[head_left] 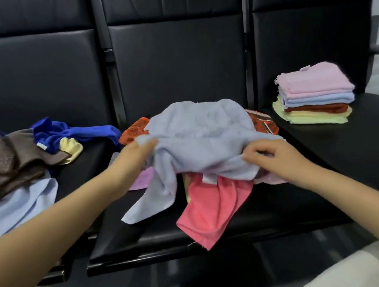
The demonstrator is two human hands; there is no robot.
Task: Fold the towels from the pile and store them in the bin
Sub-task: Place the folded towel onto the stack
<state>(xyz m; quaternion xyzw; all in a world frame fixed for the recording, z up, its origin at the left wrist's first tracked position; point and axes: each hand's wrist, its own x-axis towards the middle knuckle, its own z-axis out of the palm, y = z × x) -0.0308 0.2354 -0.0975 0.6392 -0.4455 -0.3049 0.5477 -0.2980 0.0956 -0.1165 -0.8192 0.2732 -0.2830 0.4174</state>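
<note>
A: Where is the crumpled pale blue terry towel [197, 139] lying?

B: On the unfolded pile, left of the folded towel stack [314, 97]. The left hand [136, 156] is gripping its left edge; the right hand [271, 155] is pinching its near-right edge. It is stretching sideways between them.

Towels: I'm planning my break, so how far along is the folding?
Done: a folded stack sits on the right seat. In hand: both hands, left hand and right hand, grip the light blue towel. Left: the loose pile beneath and more towels on the left seat. No bin shows.
</note>
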